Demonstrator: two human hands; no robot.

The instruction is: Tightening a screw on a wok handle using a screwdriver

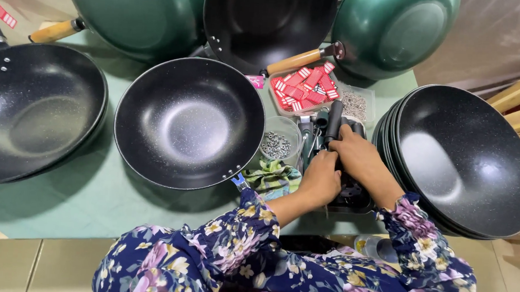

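A: Log it largest first. Pale green table (88, 201), crowded with pans. At its right edge, a stack of black speckled non-stick woks (467, 158). Far left, a black wok with a dark riveted handle (30, 114). Centre, a single black speckled wok without a handle (189, 123).

B: Back row?

A: Two dark green woks turned bottom-up, one at rear left with a wooden handle (130, 9), one at rear right (390, 28), and a black wok between them (267, 20).

B: Hands?

A: Both in floral sleeves, just right of the centre wok. Left hand (321, 180) curled shut on dark hardware I cannot identify. Right hand (355, 158) touching it, grip closed low on a black plastic pan handle (334, 120) that stands up among a bundle of similar handles.

B: Small items?

A: Clear tray of red and white tags (304, 87) behind the handles, small clear box of fine metal bits (354, 105) beside it, round clear tub of silver nuts (277, 144) left of the hands, checked cloth (273, 178) below the tub.
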